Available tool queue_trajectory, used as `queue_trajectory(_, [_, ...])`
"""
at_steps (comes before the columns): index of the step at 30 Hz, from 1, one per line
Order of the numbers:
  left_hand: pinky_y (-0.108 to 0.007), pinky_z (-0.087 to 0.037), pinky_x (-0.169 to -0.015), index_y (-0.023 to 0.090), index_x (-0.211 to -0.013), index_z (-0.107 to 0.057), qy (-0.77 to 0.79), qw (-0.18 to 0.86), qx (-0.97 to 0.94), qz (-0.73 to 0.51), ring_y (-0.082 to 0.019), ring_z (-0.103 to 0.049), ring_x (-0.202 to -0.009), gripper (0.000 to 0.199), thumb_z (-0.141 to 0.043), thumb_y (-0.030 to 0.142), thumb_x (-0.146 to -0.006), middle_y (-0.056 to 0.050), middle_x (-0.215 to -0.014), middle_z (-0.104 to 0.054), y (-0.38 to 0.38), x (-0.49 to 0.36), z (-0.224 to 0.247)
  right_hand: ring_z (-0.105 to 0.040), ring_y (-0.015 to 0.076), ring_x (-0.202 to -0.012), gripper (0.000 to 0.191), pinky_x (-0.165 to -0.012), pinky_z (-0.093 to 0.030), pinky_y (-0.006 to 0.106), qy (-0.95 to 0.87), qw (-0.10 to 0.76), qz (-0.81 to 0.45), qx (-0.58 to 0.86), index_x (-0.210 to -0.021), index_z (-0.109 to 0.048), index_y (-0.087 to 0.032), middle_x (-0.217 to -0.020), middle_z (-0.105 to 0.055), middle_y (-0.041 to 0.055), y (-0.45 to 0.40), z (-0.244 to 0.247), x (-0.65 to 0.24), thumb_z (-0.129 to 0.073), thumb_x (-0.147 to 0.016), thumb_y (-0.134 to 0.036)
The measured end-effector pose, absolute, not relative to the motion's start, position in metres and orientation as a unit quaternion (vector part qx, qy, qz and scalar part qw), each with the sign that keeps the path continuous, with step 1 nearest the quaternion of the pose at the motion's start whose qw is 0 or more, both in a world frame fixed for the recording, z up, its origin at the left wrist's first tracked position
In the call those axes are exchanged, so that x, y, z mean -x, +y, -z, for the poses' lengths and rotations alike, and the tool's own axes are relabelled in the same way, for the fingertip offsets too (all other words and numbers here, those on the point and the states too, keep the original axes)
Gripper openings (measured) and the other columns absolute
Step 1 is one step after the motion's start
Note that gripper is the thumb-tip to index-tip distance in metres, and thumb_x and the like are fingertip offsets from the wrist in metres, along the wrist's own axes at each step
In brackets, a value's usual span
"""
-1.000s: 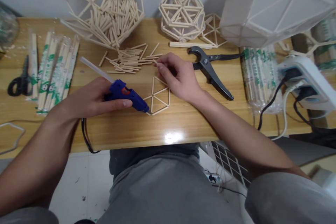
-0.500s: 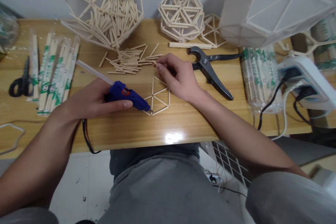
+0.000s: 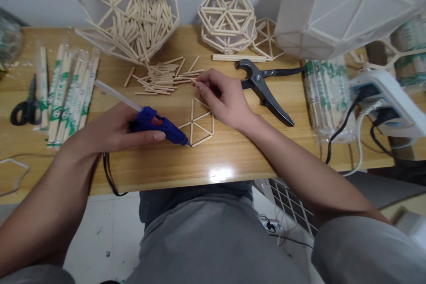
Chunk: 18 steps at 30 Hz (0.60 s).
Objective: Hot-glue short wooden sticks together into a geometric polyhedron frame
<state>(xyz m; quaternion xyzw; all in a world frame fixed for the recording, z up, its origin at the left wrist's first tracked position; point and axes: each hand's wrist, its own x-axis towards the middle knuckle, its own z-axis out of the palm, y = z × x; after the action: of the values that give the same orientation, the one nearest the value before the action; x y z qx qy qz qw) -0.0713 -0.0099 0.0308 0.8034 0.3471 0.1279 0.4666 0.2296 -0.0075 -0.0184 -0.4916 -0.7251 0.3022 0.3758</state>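
My left hand [image 3: 120,131] is wrapped round a blue glue gun [image 3: 161,127], whose clear glue stick [image 3: 116,94] juts out at the back. The gun's tip meets the lower corner of a flat frame of thin wooden sticks [image 3: 192,122] on the table. My right hand [image 3: 222,95] is closed, with thumb and fingertips pinched on a short wooden stick [image 3: 193,80] at the right end of a loose stick pile [image 3: 163,77]. The palm side of this hand is partly hidden.
Black pliers [image 3: 262,86] lie right of my right hand. Wrapped chopsticks [image 3: 71,97] and scissors [image 3: 25,108] are at left. Behind stand a stick-filled lattice bowl [image 3: 143,22] and a small lattice ball [image 3: 228,20]. A power strip [image 3: 389,102] sits at right.
The view has shifted slightly. The glue gun's tip stays by the frame's lower corner, and my right hand remains closed near the pile.
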Motion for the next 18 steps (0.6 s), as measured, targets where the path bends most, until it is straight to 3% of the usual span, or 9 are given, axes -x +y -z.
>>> queue_trajectory(9, [-0.019, -0.042, -0.06, 0.02, -0.091, -0.081, 0.349, 0.446, -0.815, -0.121, -0.013, -0.06, -0.066, 0.027, -0.08, 0.046, -0.098, 0.006, -0.072, -0.072, -0.0097, 0.069, -0.0319, -0.072, 0.0217, -0.087, 0.035, -0.09, -0.068, 0.042, -0.723, 0.397, -0.308, 0.475, -0.11, -0.072, -0.025, -0.087, -0.071, 0.0009, -0.0072, 0.0188, -0.2302, -0.058, -0.115, -0.057])
queue_trajectory(18, [-0.02, -0.048, -0.061, 0.021, -0.101, -0.085, 0.368, 0.448, -0.809, -0.095, -0.016, -0.067, -0.067, 0.03, -0.078, 0.049, -0.099, 0.005, -0.078, -0.08, -0.0102, 0.0726, -0.0327, -0.067, 0.0179, -0.082, 0.031, -0.086, -0.066, 0.036, -0.725, 0.427, -0.318, 0.438, -0.109, -0.071, -0.022, -0.084, -0.067, -0.0007, -0.005, 0.0228, -0.2305, -0.06, -0.115, -0.051])
